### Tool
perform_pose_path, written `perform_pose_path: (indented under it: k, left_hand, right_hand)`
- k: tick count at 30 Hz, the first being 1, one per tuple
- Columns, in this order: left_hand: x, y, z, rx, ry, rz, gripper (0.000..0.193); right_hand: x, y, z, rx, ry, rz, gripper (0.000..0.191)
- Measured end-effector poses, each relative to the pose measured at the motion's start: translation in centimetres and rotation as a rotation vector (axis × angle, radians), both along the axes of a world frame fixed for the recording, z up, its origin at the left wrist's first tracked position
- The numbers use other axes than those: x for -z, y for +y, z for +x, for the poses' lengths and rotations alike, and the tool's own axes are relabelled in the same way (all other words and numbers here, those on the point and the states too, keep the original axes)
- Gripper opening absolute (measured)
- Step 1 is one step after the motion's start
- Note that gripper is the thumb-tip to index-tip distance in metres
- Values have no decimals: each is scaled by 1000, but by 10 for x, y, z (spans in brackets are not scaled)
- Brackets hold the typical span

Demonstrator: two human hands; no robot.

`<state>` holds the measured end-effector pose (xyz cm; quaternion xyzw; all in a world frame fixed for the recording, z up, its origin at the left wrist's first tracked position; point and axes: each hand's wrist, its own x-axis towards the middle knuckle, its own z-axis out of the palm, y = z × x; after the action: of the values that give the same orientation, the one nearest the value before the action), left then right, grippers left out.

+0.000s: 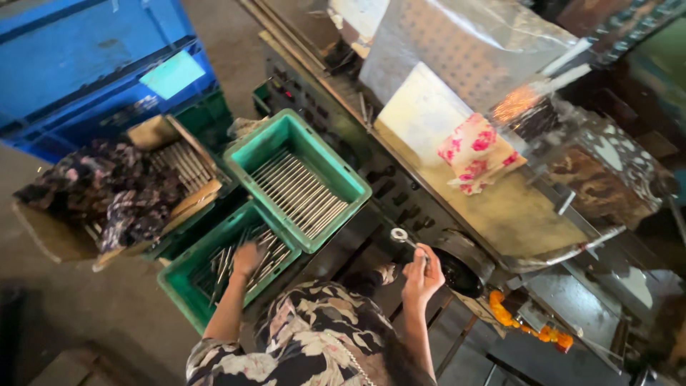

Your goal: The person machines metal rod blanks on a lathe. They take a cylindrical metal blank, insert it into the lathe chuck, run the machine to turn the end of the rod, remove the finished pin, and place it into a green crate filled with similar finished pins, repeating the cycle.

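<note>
My left hand (247,259) reaches down into the lower green crate (176,284), which holds several thin metal rods (268,261). The hand rests on the rods and is blurred, so its grip is unclear. My right hand (421,275) is raised in front of the machine, fingers closed on a thin metal rod with a ring-shaped end (399,234) that points up and left. My patterned sleeves and clothing fill the bottom centre.
A second green crate (246,159) of neatly laid rods sits above the first. A cardboard box (187,204) with rods and a dark floral cloth (107,193) lies left. Blue crates (78,64) stand behind. A machine panel (389,189), sparks (514,104), a pink floral cloth (475,151) and orange flowers (532,329) are right.
</note>
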<state>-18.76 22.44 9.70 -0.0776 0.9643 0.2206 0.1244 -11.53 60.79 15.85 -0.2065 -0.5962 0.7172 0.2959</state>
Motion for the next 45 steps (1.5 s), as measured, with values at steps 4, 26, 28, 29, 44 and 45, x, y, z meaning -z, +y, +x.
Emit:
perform_pose_path:
  k: [4,26,28,29,44,45]
  left_hand:
    - [20,-1,16,-1,-467,-81,38]
    - [-35,-89,-25,-91,-111,705,24]
    - [-47,-97,-27,-152,-151,1123,31]
    - [-50,-98,-30,-131,-193,1199,37]
    - [-97,199,-32,434,-67,1355,47]
    - [-101,201,-32,370,-181,1468,46]
  right_hand:
    - [2,-12,2,-53,5,20,18]
    - [18,-12,11,53,-87,364,19]
    - [16,-11,7,45,-72,363,20]
    - [15,-12,5,19,-89,283,21]
    - [-48,-42,-35,-144,-15,44,23]
    - [-49,-41,-33,-137,-20,40,23]
